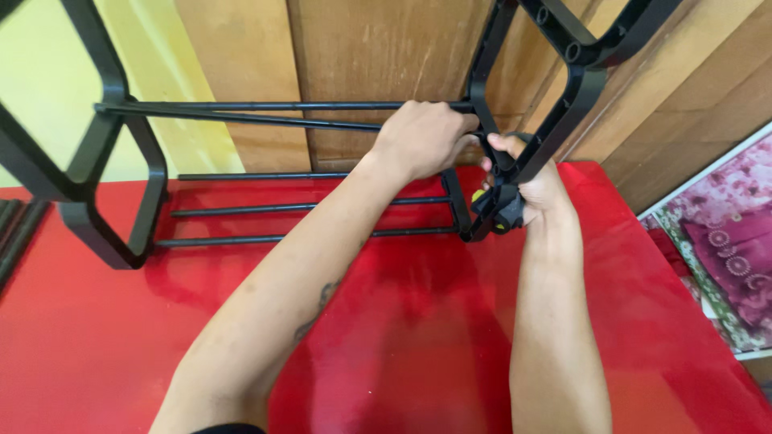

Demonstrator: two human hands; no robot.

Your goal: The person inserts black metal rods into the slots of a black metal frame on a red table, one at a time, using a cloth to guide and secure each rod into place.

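Left hand point(422, 138) clamped on rod point(265, 106) end | right hand point(527, 189) clamped on rack frame point(555, 120), black-yellow tool point(500, 210) | rod horizontal, leftward | red bench point(402, 321).

A glossy red floor point(418, 354) runs to wooden panels point(370, 56) at the far side; a pink patterned mat point(736, 249) lies right.

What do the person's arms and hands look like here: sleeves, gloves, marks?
Both hands are bare: no gloves, rings or wristbands visible on the left hand or the right hand. Both forearms are uncovered right down to the frame's bottom edge. The left forearm carries a small dark tattoo on its inner side. A sliver of black fabric shows at the bottom edge by the left arm, possibly clothing.
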